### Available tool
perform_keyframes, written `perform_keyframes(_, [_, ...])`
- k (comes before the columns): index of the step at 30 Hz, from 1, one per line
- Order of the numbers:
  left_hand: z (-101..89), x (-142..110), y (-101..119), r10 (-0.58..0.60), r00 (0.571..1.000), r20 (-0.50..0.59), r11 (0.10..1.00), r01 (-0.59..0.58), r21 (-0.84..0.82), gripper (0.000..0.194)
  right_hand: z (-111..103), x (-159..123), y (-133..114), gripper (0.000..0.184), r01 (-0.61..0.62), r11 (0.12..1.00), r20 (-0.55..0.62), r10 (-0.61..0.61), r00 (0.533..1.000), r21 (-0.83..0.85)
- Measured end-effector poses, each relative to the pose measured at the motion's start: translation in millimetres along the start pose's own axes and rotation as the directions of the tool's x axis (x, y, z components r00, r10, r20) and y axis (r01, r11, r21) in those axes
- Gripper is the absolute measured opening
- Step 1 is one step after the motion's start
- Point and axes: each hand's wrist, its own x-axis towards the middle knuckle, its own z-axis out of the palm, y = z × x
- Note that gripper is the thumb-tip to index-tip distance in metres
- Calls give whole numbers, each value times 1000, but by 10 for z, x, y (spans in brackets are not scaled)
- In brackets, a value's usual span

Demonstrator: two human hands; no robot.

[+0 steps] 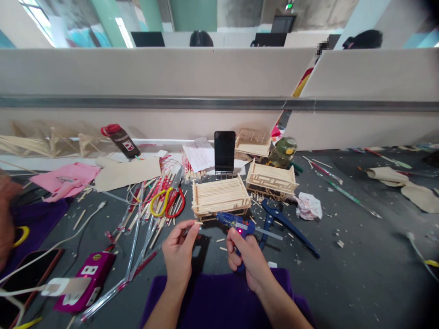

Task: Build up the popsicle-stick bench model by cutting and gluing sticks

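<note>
My right hand (247, 256) is wrapped round the handle of a blue hot glue gun (236, 224), its nozzle pointing left and a clear glue stick (269, 233) jutting from its back. Between thumb and forefinger, my left hand (180, 249) pinches a short wooden stick piece (198, 223) just left of the nozzle. Right behind both hands sits a small bed-shaped model (221, 194) built of thin wooden sticks. Two similar stick models (272, 178) (253, 144) stand behind it to the right. Blue-handled pliers (291, 228) lie right of the glue gun.
Scissors (176, 201) with red and yellow handles lie on bundled sticks to the left. A phone (224, 152) stands upright at the back, beside a green-lidded jar (284, 151). A magenta power strip (87, 281) and cables lie front left. Another person's hand (7, 214) shows at the left edge.
</note>
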Motion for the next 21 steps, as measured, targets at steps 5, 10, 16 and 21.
perform_keyframes(5, [11,5,10,-4,1000,-1,1000,4,9,25,8,4,1,42,2,1000,9,-1,1000,-8])
perform_keyframes(10, [27,27,38,-133,991,9,980,133,-146,27,-5,-45,-20,42,-11,1000,17,11,1000,-14])
perform_keyframes(16, [21,84,66,-333,939,83,854,338,-396,29,-20,-120,-11,45,-25,998,59,29,998,-56])
perform_keyframes(21, [21,101,70,-381,915,131,798,397,-452,31,16,-137,-8,45,-32,997,94,38,995,-65])
